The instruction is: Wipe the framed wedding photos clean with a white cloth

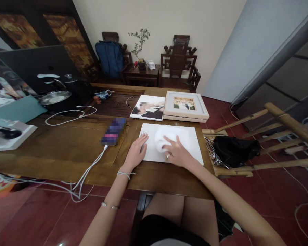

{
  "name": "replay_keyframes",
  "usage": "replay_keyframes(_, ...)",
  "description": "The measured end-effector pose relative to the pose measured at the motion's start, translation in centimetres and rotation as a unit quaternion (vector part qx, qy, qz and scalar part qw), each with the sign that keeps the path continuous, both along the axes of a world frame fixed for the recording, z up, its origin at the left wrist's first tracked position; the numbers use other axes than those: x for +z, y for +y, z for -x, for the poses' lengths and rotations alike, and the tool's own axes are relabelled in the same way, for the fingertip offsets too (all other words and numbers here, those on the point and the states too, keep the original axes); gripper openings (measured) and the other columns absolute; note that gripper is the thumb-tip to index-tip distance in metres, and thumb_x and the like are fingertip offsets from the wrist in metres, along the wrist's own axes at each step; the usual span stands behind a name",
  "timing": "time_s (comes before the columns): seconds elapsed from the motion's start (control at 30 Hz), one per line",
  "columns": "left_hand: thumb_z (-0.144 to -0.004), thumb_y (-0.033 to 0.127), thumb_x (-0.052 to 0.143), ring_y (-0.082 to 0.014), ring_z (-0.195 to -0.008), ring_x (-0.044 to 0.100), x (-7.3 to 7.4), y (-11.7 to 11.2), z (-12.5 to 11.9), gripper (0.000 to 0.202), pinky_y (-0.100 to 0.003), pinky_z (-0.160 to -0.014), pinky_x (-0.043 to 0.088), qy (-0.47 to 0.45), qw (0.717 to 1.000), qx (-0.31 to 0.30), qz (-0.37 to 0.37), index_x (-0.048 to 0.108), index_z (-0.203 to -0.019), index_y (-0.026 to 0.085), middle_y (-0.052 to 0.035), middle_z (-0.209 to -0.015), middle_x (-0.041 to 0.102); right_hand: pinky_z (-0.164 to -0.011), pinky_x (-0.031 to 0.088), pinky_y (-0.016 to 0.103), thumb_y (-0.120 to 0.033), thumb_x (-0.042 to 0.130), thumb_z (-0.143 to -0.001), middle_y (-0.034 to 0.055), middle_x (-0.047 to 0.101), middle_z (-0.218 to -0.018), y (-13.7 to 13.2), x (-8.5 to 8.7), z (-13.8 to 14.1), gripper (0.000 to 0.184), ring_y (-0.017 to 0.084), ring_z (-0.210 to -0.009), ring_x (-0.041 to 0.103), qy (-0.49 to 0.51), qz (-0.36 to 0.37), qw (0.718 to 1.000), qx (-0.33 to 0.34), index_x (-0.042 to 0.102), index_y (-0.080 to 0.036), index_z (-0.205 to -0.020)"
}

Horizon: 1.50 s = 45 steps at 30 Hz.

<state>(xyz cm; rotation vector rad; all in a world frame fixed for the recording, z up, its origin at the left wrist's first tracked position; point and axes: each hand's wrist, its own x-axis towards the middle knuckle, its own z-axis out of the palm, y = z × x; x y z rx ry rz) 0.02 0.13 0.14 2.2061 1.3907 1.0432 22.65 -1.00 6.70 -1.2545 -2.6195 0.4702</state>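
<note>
A flat white panel [195,145] lies on the wooden table in front of me. My left hand [138,148] rests on the panel's left edge, palm down, with its fingers stretched out. A crumpled white cloth [160,135], blurred by motion, sits on the panel's middle; whether it is fabric or paper I cannot tell. My right hand [177,152] holds the cloth against the panel, fingers bent over it and partly spread, with a ring on one finger. Just beyond the panel are a printed photo board [150,107] and a light framed picture [186,106].
A phone [113,131] with a white charging cable [92,165] lies left of the panel. Farther left stand a lidded pot [55,97], a laptop [36,63] and a white power strip [15,138]. A bamboo chair [277,112] with a black bag [234,150] is at the right.
</note>
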Motion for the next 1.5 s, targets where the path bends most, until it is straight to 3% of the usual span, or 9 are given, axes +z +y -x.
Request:
replay_keyframes(0.1,-0.091,0.022,0.041,-0.0240,-0.134,0.041,0.2,0.0,0.0,0.041,-0.049,-0.112,0.033,0.004,1.000,0.002,0.006,0.054,-0.129,0.014,-0.0123,-0.137,0.052,-0.108,0.007,0.067,-0.015,0.042,-0.084,0.0155,0.044,-0.143,4.4,-0.5,0.6,0.037,0.027,-0.140,0.023,-0.028,-0.040,0.998,-0.026,0.061,-0.016,-0.115)
replay_keyframes(0.2,-0.092,0.023,0.041,-0.0241,-0.134,0.041,0.2,-0.1,0.0,0.041,-0.048,-0.112,0.033,0.006,1.000,0.000,0.008,0.054,-0.129,0.013,-0.0133,-0.137,0.052,-0.103,0.005,0.074,-0.015,0.044,-0.082,0.0104,0.034,-0.150,5.5,-1.0,1.4,0.040,0.033,-0.142,0.012,-0.062,-0.073,0.995,-0.040,0.061,-0.018,-0.118)
replay_keyframes(0.5,-0.092,0.022,0.040,-0.0240,-0.134,0.040,-0.2,0.0,0.0,0.042,-0.050,-0.112,0.033,0.013,1.000,0.000,0.001,0.052,-0.131,0.016,-0.0116,-0.139,0.050,-0.102,0.005,0.076,-0.020,0.052,-0.079,0.0089,0.022,-0.155,-6.9,-1.1,1.9,0.029,0.043,-0.140,0.003,-0.100,-0.056,0.993,0.030,0.071,-0.019,-0.101)
replay_keyframes(0.6,-0.092,0.021,0.039,-0.0239,-0.135,0.040,-0.1,0.0,0.0,0.042,-0.049,-0.112,0.032,0.021,1.000,0.002,0.003,0.052,-0.131,0.014,-0.0126,-0.139,0.050,-0.103,0.003,0.074,-0.020,0.052,-0.078,0.0073,0.024,-0.155,-8.6,-0.8,1.6,0.027,0.040,-0.141,0.003,-0.082,-0.037,0.995,0.050,0.071,-0.020,-0.097)
replay_keyframes(0.8,-0.091,0.022,0.040,-0.0239,-0.134,0.041,0.0,0.0,0.0,0.041,-0.048,-0.112,0.033,0.014,1.000,0.000,-0.001,0.054,-0.129,0.012,-0.0145,-0.137,0.052,-0.104,0.007,0.073,-0.015,0.044,-0.081,0.0081,0.040,-0.147,-1.5,-1.1,1.6,0.034,0.032,-0.142,0.013,-0.051,-0.054,0.997,0.013,0.066,-0.020,-0.106)
replay_keyframes(1.0,-0.091,0.023,0.041,-0.0234,-0.133,0.042,0.0,0.0,0.1,0.041,-0.049,-0.112,0.033,0.001,1.000,0.000,0.001,0.054,-0.129,0.015,-0.0123,-0.136,0.053,-0.101,0.009,0.076,-0.016,0.043,-0.084,0.0146,0.034,-0.149,5.1,-1.7,3.6,0.038,0.040,-0.140,0.013,-0.099,-0.096,0.986,-0.093,0.063,-0.015,-0.118)
replay_keyframes(1.1,-0.091,0.023,0.042,-0.0232,-0.133,0.043,-0.1,0.0,0.1,0.040,-0.048,-0.112,0.033,-0.004,1.000,-0.001,-0.001,0.055,-0.129,0.015,-0.0126,-0.137,0.053,-0.103,0.009,0.075,-0.017,0.043,-0.087,0.0150,0.032,-0.150,2.9,-2.2,4.4,0.036,0.043,-0.139,0.014,-0.113,-0.117,0.983,-0.085,0.064,-0.016,-0.116)
replay_keyframes(1.33,-0.091,0.023,0.042,-0.0231,-0.134,0.041,-0.1,0.1,0.1,0.041,-0.050,-0.113,0.032,-0.002,1.000,-0.005,-0.001,0.054,-0.130,0.018,-0.0110,-0.138,0.052,-0.105,0.003,0.073,-0.023,0.049,-0.085,0.0128,0.025,-0.153,-8.3,-1.8,3.8,0.026,0.043,-0.139,0.009,-0.087,-0.075,0.993,0.029,0.071,-0.017,-0.096)
replay_keyframes(1.5,-0.092,0.023,0.041,-0.0230,-0.134,0.040,-0.3,0.1,0.2,0.041,-0.049,-0.113,0.032,0.000,1.000,-0.004,0.002,0.054,-0.130,0.017,-0.0113,-0.138,0.052,-0.106,-0.002,0.071,-0.019,0.049,-0.080,0.0074,0.032,-0.151,-8.6,-1.0,2.6,0.027,0.034,-0.142,0.009,-0.042,-0.024,0.997,0.063,0.069,-0.021,-0.097)
